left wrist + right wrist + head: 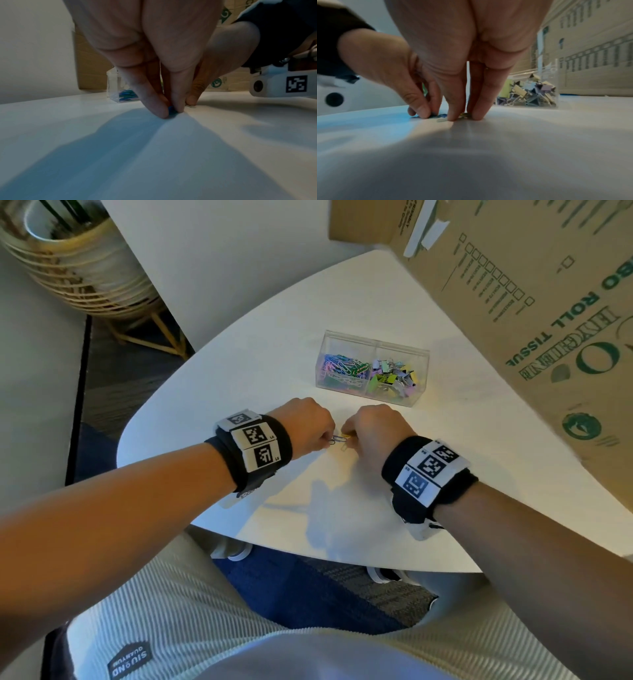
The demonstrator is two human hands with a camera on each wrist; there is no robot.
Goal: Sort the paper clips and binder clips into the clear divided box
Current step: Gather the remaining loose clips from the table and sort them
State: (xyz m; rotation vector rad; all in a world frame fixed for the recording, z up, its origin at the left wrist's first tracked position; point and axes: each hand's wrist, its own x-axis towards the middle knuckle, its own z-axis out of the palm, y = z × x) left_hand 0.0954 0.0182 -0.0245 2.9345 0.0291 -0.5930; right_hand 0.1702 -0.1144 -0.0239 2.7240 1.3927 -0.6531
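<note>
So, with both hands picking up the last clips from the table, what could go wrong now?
1. The left hand pinches a blue paper clip lying flat on the white table; it may slip.
2. The right hand pinches a yellow clip close by, so the fingers may bump.
3. The clear divided box holds paper clips on the left and binder clips on the right; a clip could land in the wrong side.

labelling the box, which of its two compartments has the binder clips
The right compartment of the clear divided box, nearer the cardboard box; the left compartment holds wire paper clips.
</note>
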